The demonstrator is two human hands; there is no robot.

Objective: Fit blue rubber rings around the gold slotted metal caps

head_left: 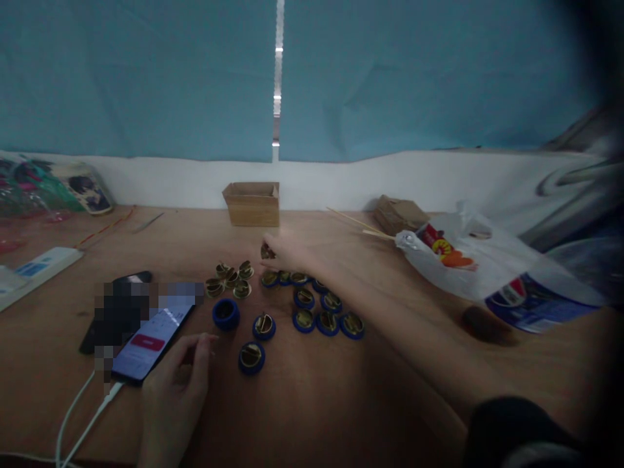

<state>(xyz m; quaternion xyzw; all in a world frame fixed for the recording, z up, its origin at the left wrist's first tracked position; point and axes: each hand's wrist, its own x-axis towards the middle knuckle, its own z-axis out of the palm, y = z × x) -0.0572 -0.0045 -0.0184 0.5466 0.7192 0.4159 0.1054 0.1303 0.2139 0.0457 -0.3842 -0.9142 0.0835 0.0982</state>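
My right hand [283,253] reaches over the table, fingers closed on a brass-coloured metal piece [266,250]. Just left of it lies a small cluster of loose round brass-coloured pieces [231,278] with raised bars. Below and right of the hand sit several blue round holders [327,323] with brass-coloured pieces in them. Two more filled blue holders [251,358] are nearer me. A blue holder [225,314] with a dark hollow shows no brass piece. My left hand [180,383] is beside the phone [156,335], thumb and index finger pinched together, nothing visible between them.
A small open cardboard box [254,207] stands by the wall, and another brown box [400,214] is further right. A white plastic bag [468,253] lies at right. At left are a dark device [121,312], charging cables [88,416] and a power strip [43,273].
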